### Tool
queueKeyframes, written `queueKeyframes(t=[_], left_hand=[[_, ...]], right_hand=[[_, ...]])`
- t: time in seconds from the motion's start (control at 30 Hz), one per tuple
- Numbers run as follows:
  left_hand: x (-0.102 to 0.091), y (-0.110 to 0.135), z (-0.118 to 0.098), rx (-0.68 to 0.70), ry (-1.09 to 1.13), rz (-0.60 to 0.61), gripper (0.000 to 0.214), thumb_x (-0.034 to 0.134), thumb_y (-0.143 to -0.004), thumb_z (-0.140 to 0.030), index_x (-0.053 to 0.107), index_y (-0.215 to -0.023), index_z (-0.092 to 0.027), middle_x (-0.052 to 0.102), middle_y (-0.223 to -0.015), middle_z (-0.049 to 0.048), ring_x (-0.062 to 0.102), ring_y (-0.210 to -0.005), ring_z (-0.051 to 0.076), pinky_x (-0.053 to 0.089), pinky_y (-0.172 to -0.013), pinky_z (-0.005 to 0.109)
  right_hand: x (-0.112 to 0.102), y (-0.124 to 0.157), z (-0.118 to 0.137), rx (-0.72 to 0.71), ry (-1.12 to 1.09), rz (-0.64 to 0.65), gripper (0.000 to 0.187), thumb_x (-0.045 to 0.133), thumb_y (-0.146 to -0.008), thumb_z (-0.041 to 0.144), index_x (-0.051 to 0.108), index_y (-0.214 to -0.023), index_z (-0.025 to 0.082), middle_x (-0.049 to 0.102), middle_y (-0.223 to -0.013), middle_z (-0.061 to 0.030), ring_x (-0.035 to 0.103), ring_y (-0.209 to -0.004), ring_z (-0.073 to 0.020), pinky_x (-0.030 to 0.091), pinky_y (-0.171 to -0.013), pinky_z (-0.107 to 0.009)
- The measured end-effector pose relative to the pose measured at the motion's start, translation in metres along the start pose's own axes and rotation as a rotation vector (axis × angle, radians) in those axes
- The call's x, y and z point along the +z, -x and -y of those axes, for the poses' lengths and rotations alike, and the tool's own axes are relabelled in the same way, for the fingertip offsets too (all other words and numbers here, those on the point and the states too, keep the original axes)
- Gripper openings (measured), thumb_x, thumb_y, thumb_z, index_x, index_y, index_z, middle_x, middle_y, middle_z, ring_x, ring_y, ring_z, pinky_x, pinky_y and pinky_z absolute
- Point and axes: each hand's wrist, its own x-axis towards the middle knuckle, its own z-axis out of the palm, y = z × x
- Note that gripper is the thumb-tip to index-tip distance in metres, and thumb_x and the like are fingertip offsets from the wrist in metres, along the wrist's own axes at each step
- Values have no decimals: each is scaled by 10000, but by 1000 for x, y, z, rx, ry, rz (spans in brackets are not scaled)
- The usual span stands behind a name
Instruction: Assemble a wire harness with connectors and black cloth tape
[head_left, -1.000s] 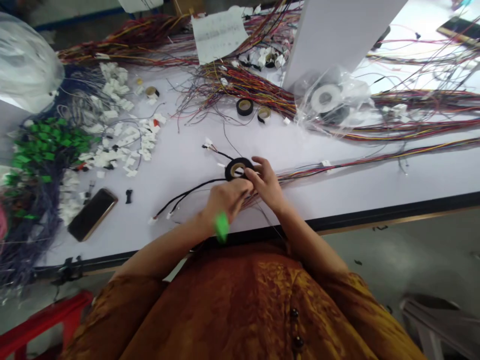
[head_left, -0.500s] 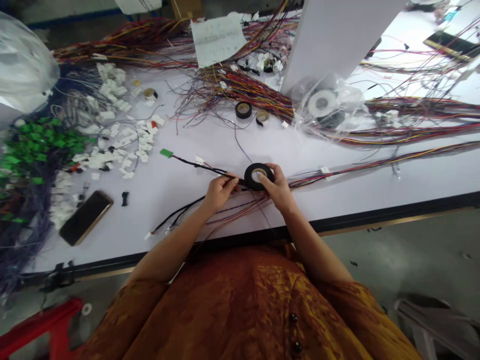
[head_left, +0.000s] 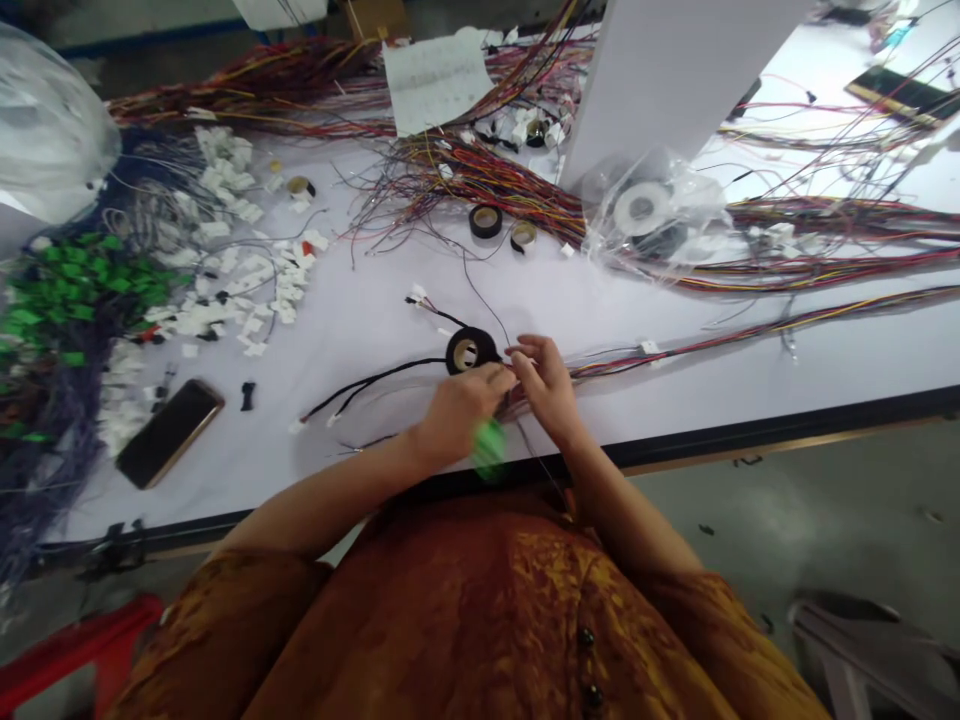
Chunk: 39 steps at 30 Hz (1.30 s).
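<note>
Black electrical tape roll (head_left: 471, 350) has left the right hand (head_left: 546, 385), now just above the left hand (head_left: 456, 412). Both hands pinch harness wires (head_left: 600, 368); green connector (head_left: 489, 450) blurred under left hand.

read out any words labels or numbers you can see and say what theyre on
No text can be read anywhere in view.
Sheet of white paper among the wires: printed lines, too blurred to read.
Roll of black tape: no readable label.
White connectors: too small to tell whether they are marked.

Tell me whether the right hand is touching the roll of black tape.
Apart. The head view shows the right hand stopping just short of the roll of black tape, with a small gap between them.
</note>
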Motion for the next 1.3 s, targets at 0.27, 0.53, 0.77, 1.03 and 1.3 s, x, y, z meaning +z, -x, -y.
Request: queueKeyframes(t=[0.27, 0.53, 0.77, 1.03, 1.3], left_hand=[[24, 23, 35, -241, 453, -294, 193, 462, -998, -282, 614, -942, -177, 714, -1070, 100, 709, -968, 188, 581, -823, 327], [28, -6, 54, -628, 805, -283, 308, 573, -907, -505, 537, -894, -199, 710, -732, 7, 557, -357, 103, 381, -345, 212], [-2, -24, 20, -368, 358, -55, 184, 455, -984, -255, 598, -898, -176, 685, -728, 26, 673, -561, 144, 452, -496, 218], [26, 17, -6, 8, -78, 50, 226, 421, -921, -80, 620, -984, -167, 661, -1203, 160, 666, -1055, 260, 547, -912, 416], [44, 22, 54, -542, 920, -299, 281, 594, -913, -435, 625, -998, -169, 717, -981, 73, 719, -776, 171, 580, -686, 294]], right_hand=[[-14, -33, -2, 264, -9, 36, 677, 681, -794, 442, 440, -1396, 246, 486, -609, 73, 391, -442, -96, 352, -417, -243], [-9, 23, -15, 30, 128, -69, 709, 650, -844, 394, 364, -1479, 262, 652, -987, -76, 623, -702, -187, 552, -565, -326], [6, 49, -18, -54, 179, 164, 302, 578, -904, 432, 628, -1102, 210, 632, -803, -35, 574, -577, -131, 506, -556, -290], [-9, -44, 2, 133, 108, 106, 495, 696, -750, 401, 522, -1163, 190, 656, -897, -21, 617, -728, -137, 527, -666, -288], [-30, -20, -8, -47, 281, -110, 496, 680, -773, 336, 552, -1235, 210, 657, -1126, -85, 627, -1028, -221, 532, -911, -398]])
